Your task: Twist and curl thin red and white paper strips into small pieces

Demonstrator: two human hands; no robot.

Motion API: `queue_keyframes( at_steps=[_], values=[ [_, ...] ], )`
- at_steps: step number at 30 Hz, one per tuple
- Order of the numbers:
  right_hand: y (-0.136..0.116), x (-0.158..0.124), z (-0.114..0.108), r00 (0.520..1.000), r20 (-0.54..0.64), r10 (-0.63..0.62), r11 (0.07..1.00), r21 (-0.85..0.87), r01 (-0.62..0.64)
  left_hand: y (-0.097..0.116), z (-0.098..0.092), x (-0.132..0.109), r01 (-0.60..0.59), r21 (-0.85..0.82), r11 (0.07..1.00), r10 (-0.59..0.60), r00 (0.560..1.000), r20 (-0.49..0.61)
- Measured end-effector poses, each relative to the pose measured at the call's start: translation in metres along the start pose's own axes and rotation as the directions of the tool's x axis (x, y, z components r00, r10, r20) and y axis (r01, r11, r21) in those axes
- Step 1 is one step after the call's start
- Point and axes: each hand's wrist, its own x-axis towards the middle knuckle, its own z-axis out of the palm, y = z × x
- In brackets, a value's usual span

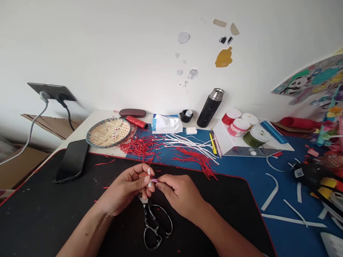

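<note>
Two bare forearms (80, 237) are extended over a black desk mat (40, 221). An upright white paper strip (149, 177) is pinched narrowly by the left hand (124, 189); the right hand (182, 196) is held just beside it, its grip on a small pink loop (154, 181) unclear.

left hand (122, 191) | right hand (179, 196) | both pinch white strip (149, 177) | scissors (154, 225) below | black desk mat (40, 221)

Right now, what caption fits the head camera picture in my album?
Left hand and right hand pinch a tiny white and pink piece above scissors, near red strips.
</note>
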Motion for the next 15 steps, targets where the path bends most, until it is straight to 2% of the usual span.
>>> queue_keyframes(
  at_steps=[5, 11, 15],
  values=[
    [-0.0021, 0.001, -0.0012, 0.999, 0.036, 0.037, 0.999, 0.036, -0.039, -0.0001, 0.0004, -0.0003, 0.013, 0.03, 0.999, -0.013, 1.0, 0.0],
    [-0.0028, 0.0011, -0.0025, 0.991, 0.077, 0.112, 0.988, 0.097, -0.119, -0.0008, -0.0015, -0.0014, -0.023, 0.153, 0.988, 0.024, 1.0, -0.008],
    [-0.0008, 0.0022, -0.0006, 0.985, 0.073, 0.159, 0.984, 0.072, -0.165, 0.0018, 0.0008, -0.0013, -0.008, 0.249, 0.968, 0.017, 0.999, -0.032]
  ],
)
